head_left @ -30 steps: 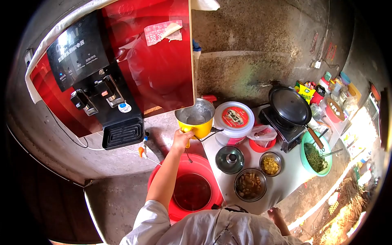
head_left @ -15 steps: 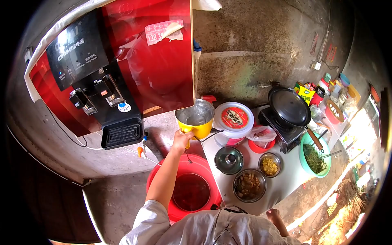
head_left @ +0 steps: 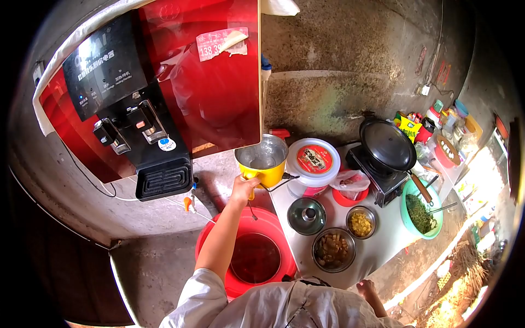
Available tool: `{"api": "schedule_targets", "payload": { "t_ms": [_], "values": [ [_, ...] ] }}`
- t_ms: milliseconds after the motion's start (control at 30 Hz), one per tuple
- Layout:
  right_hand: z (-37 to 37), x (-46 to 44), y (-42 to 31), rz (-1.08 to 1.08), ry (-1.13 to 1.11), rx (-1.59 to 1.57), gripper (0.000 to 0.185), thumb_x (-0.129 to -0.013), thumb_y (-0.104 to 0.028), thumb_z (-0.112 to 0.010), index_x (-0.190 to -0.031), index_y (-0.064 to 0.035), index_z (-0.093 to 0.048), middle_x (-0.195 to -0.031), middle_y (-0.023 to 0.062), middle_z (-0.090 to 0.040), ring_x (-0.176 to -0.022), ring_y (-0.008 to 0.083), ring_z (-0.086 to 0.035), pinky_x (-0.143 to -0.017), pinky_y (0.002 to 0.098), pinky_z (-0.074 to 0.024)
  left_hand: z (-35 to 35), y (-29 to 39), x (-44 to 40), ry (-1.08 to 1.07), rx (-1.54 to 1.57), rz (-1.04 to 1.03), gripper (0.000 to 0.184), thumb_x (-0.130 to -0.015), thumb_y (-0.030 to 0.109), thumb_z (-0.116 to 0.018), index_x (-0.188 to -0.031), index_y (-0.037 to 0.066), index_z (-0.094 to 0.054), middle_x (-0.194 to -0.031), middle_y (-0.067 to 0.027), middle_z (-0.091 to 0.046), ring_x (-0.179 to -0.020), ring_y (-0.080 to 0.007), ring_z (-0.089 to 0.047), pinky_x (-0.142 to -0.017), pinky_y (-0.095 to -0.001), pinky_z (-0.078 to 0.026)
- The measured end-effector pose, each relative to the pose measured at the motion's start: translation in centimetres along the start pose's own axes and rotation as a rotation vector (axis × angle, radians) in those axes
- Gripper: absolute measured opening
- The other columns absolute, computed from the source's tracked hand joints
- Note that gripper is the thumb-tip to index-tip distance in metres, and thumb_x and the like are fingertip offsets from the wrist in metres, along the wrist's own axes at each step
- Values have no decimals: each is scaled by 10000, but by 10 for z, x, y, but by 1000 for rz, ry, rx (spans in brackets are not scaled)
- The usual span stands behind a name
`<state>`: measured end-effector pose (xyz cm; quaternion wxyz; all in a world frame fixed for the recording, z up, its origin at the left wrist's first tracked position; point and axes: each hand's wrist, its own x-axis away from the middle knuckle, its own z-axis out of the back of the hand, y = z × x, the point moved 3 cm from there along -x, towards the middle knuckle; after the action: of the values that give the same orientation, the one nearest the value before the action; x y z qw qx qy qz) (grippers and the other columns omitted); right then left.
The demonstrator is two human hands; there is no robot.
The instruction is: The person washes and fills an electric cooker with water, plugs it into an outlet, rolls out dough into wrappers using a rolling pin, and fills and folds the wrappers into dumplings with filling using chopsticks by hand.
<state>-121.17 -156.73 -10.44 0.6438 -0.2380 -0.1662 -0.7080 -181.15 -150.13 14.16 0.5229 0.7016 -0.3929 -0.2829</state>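
My left hand [head_left: 244, 189] is wrapped round the handle of a yellow pot [head_left: 272, 176] with a shiny metal inside. The pot is at the left end of the white table [head_left: 284, 203], above a red bucket [head_left: 205, 246] and beside a white lidded tub [head_left: 297, 177]. A black cord hangs by the pot. My right hand [head_left: 367, 287] is low at the table's front edge, its fingers curled; whether it holds anything is too small to tell. Nearest to it is a metal bowl [head_left: 334, 249] of chopped food in liquid.
A red and black water dispenser [head_left: 219, 104] hangs at the left. On the table are a metal lid [head_left: 307, 215], a small bowl of yellow food [head_left: 361, 221], a black pan [head_left: 388, 144] on a stove and a green basin [head_left: 410, 213] of greens.
Hardly anything differs. The view has shifted very slightly, and my left hand keeps its grip on the pot's handle.
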Motion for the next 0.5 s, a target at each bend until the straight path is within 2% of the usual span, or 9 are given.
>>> {"api": "schedule_targets", "payload": {
  "t_ms": [133, 267, 333, 400, 467, 500],
  "values": [
    [7, 5, -6, 6, 33, 13, 305, -755, -360, -559, -941, -134, -644, -1054, 129, -592, -1038, 304, -515, -892, 399, -429, 2, -4, -3, -14, 22, -5, 146, -702, 36, -611, -848, 35, -599, -708, 20, -553, -609, -77, -488, -562, -229, -388],
    [23, 8, -15, -30, 120, -51, 288, -760, -347, -549, -895, -115, -653, -998, 136, -605, -963, 307, -551, -845, 411, -453, 5, -5, -5, -3, -1, 1, 166, -702, 34, -612, -868, 28, -605, -729, 17, -567, -625, -80, -502, -577, -229, -401],
    [41, 4, -25, -54, 142, -87, 285, -762, -344, -545, -873, -106, -657, -965, 141, -611, -924, 309, -567, -819, 418, -464, 10, -10, -9, -44, -62, 35, 227, -742, 1, -593, -969, -12, -593, -863, -37, -627, -743, -128, -595, -684, -261, -480],
    [66, -7, -41, 88, 388, -136, 280, -769, -329, -541, -814, -77, -655, -865, 166, -611, -827, 339, -580, -743, 449, -469, 15, -19, -15, -42, -49, 16, 223, -738, 4, -594, -961, -12, -591, -844, -33, -622, -726, -120, -583, -670, -255, -471],
    [102, -26, -70, 289, 486, -71, 258, -779, -288, -547, -777, -47, -639, -798, 191, -594, -764, 371, -568, -685, 468, -450, 15, -21, -17, -44, -33, -4, 220, -733, 7, -595, -952, -11, -588, -826, -28, -616, -708, -113, -571, -655, -249, -461],
    [128, -27, -89, 322, 540, -153, 250, -785, -270, -550, -763, -35, -630, -769, 195, -588, -738, 376, -562, -665, 467, -442, 15, -21, -17, -36, -41, 7, 212, -731, 7, -598, -942, -10, -587, -808, -22, -608, -691, -106, -556, -641, -244, -450]
  ]
}}
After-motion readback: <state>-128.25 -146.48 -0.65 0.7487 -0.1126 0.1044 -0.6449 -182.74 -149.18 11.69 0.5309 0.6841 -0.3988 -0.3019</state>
